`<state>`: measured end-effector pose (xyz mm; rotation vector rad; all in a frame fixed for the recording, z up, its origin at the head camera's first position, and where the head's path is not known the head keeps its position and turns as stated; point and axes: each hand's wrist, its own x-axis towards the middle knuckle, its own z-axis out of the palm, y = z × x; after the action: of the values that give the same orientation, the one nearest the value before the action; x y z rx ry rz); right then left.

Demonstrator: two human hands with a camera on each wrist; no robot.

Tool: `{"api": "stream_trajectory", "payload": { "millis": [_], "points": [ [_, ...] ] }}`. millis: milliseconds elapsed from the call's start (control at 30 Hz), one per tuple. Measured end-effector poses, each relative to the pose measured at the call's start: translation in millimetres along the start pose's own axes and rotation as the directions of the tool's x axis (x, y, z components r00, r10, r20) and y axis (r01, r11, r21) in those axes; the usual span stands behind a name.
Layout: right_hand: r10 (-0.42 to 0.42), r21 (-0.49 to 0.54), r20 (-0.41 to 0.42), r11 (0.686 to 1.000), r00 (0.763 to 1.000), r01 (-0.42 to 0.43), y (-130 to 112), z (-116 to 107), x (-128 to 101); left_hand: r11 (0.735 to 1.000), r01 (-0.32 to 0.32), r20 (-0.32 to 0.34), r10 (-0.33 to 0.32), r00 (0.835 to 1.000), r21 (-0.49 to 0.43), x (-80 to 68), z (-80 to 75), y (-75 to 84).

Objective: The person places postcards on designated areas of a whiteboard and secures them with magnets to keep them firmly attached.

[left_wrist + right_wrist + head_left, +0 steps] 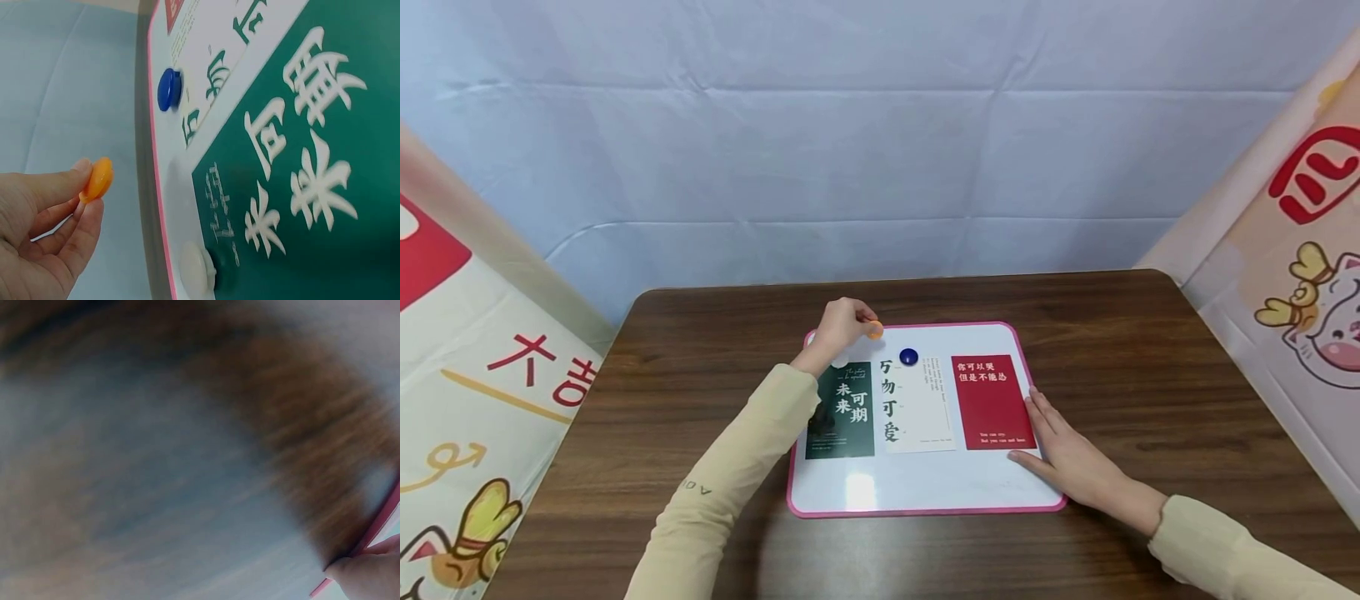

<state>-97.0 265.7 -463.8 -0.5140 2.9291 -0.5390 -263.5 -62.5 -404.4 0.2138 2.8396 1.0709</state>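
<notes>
My left hand (842, 325) pinches an orange round magnet (99, 180) between thumb and fingers, above the far edge of a pink-rimmed whiteboard (925, 496). Three cards lie side by side on the board: a green one (841, 433), a white one (925, 417) and a red one (996, 408). A white magnet (195, 270) sits at the top of the green card, partly behind my left hand in the head view. At the white card's top is a blue magnet (908, 357). My right hand (1067, 454) rests at the board's right edge, its fingers extended beside the red card.
The board lies on a dark brown wooden table (1150, 375). Behind the table hangs a pale blue cloth (880, 167). Printed cloths with cartoon figures stand at the left (490, 400) and right (1300, 250).
</notes>
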Motion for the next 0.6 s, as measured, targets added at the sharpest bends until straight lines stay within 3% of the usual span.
{"api": "stream_trajectory", "payload": {
  "millis": [600],
  "points": [
    [0.029, 0.016, 0.021, 0.999, 0.999, -0.029, 1, 0, 0, 0.999, -0.05, 0.058, 0.051, 0.997, -0.01, 6.8, 30.6, 34.7]
  ]
}}
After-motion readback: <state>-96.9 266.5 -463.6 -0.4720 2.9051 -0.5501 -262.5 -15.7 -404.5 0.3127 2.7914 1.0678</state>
